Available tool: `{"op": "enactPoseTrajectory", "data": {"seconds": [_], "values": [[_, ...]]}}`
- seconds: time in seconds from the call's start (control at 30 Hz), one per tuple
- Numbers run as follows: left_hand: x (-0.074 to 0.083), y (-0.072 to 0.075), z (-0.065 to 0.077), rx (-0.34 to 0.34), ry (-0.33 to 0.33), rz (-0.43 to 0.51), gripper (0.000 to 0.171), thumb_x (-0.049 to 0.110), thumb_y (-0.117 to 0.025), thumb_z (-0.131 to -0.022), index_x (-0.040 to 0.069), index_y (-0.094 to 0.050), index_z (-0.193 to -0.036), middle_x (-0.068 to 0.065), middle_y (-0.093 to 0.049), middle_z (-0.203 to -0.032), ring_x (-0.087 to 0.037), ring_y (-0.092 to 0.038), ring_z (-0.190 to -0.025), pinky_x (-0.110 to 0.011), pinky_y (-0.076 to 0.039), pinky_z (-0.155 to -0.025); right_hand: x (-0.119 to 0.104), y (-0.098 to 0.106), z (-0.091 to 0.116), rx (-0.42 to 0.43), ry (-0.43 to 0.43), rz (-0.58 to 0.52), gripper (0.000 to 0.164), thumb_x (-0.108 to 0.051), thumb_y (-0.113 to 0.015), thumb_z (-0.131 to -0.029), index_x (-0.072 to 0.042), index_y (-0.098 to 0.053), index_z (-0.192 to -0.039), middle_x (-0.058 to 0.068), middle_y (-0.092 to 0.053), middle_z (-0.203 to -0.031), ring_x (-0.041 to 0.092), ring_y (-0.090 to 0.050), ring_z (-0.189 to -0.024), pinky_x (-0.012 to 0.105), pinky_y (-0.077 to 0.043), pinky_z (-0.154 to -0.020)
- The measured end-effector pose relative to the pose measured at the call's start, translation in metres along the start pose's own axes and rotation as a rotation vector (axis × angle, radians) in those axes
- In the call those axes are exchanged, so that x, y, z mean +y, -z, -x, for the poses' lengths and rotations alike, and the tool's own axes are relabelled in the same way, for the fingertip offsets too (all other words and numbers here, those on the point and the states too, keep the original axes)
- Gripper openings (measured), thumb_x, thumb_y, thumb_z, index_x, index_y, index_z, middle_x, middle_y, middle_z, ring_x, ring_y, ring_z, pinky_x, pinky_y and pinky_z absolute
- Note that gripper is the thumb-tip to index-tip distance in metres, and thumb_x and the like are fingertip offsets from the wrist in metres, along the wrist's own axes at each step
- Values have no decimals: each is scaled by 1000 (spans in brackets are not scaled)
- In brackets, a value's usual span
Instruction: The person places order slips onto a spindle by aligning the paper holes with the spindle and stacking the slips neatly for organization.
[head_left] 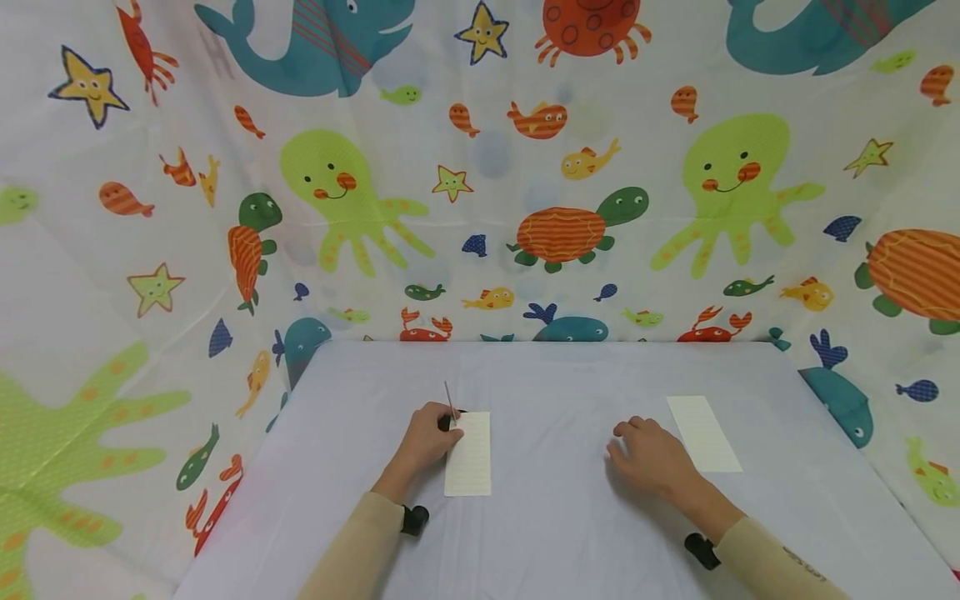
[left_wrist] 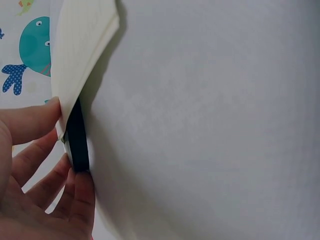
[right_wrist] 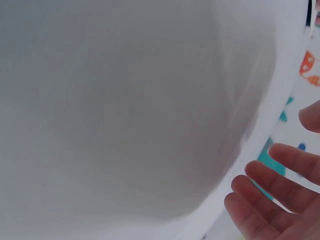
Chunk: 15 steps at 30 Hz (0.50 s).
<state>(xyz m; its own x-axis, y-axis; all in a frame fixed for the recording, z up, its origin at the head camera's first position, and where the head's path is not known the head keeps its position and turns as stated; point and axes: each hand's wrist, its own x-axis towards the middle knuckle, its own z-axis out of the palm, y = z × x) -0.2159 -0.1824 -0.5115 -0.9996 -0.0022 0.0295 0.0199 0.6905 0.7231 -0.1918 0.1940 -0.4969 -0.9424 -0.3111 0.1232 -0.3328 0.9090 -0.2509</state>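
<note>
My left hand (head_left: 426, 440) pinches the upper left edge of a cream lined sheet of paper (head_left: 471, 458) between thumb and fingers. A dark narrow piece (left_wrist: 78, 137) sits under the paper's corner, held by the same fingers; its kind cannot be made out. In the left wrist view the paper (left_wrist: 82, 50) slants up from the thumb. From that hand a thin dark stick-like line (head_left: 449, 398) points upward in the head view. My right hand (head_left: 651, 457) hovers over the table with relaxed fingers and holds nothing. Near it lies a second cream sheet (head_left: 705, 433).
The table has a white cloth (head_left: 555, 533) over it. Behind and beside it hangs a curtain (head_left: 495, 167) printed with sea animals. Black wrist cameras (head_left: 415, 520) sit below both hands, at the sleeve ends.
</note>
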Motion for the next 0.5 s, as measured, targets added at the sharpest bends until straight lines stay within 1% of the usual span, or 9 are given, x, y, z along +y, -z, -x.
{"op": "enactPoseTrajectory", "data": {"seconds": [0.1,0.23,0.33,0.5], "values": [[1,0,0,1,-12,2,21,6,-76,-86,2,-71,-107,-19,-65,-120,-37,-59,-117,-54,-47,-100,12,2,1,-19,-31,18,29,-26,-67,-93,-1,-70,-107,15,-68,-104,35,-64,-99,52,-55,-86],[2,0,0,-4,-6,6,22,7,-76,-86,2,-71,-107,-20,-65,-120,-38,-59,-117,-54,-47,-100,26,8,3,-29,-62,19,30,-24,-67,-93,1,-69,-107,18,-67,-105,38,-64,-100,54,-54,-86],[3,0,2,-1,13,3,22,7,-76,-87,3,-71,-107,-19,-65,-120,-37,-59,-117,-54,-47,-101,36,12,4,-19,-71,22,30,-23,-68,-93,3,-69,-108,20,-66,-105,41,-63,-100,56,-53,-85],[4,1,2,-3,15,7,22,7,-76,-86,2,-70,-108,-19,-64,-121,-36,-59,-116,-54,-47,-100,57,17,6,-2,-81,79,32,-21,-67,-92,6,-68,-109,23,-65,-105,42,-62,-99,57,-52,-86]]}}
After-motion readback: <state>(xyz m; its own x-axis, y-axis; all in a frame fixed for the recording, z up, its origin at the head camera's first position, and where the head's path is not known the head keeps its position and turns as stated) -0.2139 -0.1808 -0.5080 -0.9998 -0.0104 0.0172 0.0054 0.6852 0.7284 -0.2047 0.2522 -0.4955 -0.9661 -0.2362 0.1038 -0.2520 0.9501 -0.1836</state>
